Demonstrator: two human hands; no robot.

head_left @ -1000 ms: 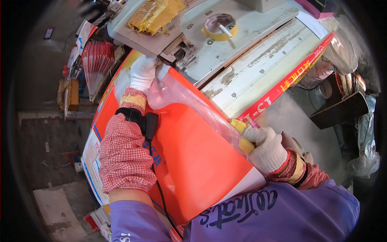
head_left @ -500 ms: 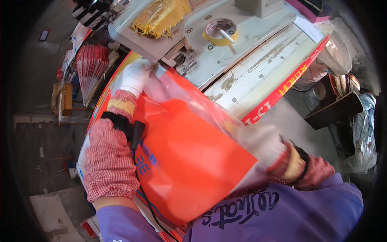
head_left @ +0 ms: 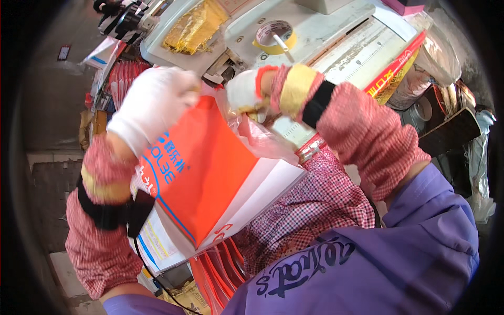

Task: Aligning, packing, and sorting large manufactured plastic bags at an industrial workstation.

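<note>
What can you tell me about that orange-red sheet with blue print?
The orange-red printed sheet looks like thin, smooth plastic, with blue and white lettering and a curved blue line toward its left. A white printed panel adjoins its lower right edge; clear, wrinkled film shows at its upper right. It is tilted, one corner pointing down. The white-gloved left hand overlaps its upper left edge, the grip blurred; whether the white-gloved right hand, near its top, touches it is unclear.

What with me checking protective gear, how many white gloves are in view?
2: one on the left hand, by the orange bag; one on the right hand, near the clear plastic. Others may be hidden.
</note>
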